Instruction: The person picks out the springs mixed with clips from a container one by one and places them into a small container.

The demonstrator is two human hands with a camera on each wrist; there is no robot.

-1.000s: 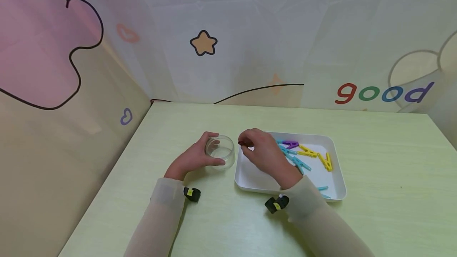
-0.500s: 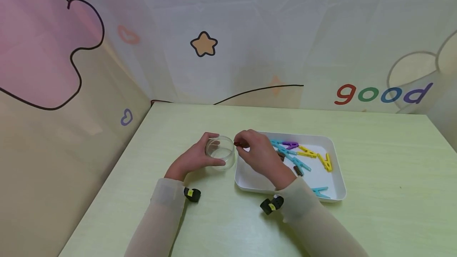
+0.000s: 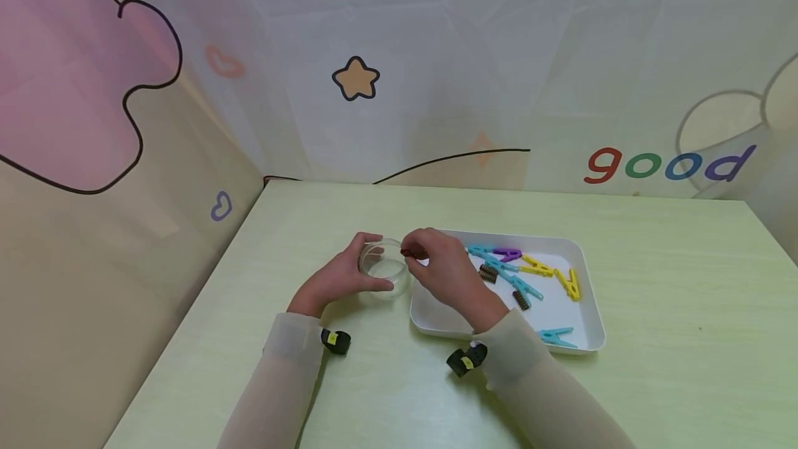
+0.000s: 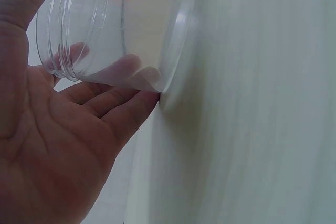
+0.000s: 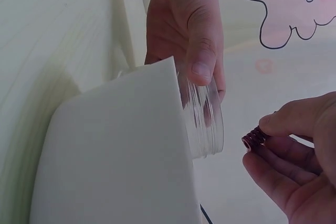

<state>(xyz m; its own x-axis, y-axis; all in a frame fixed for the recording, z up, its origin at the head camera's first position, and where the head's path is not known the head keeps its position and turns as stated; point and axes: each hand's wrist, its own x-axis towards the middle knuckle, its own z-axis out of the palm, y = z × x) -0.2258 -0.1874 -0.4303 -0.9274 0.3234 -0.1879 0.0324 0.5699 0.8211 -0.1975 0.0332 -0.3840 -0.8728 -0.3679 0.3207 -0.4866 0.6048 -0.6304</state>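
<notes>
Left hand (image 3: 337, 272) is wrapped round the clear jar (image 4: 121, 24), thumb on the near side and fingers on the far, and I see the jar standing mouth-up on the tabletop (image 3: 673, 283), just left of the white tray (image 3: 436, 314). On my other side the right hand (image 3: 450, 272) pinches a dark reddish spring (image 5: 254, 139) between thumb and fingers, holding it near the right of the jar's rim; my right wrist view shows it apart from the jar. That hand and its forearm cover part of the tray from my head view. Beyond them I can make out brown springs (image 3: 521, 300) in the middle of the tray, among blue pegs (image 3: 526, 285), with a purple peg (image 3: 510, 253) toward the far edge, yellow pegs (image 3: 571, 283) on the right, and another blue peg by the near edge.
</notes>
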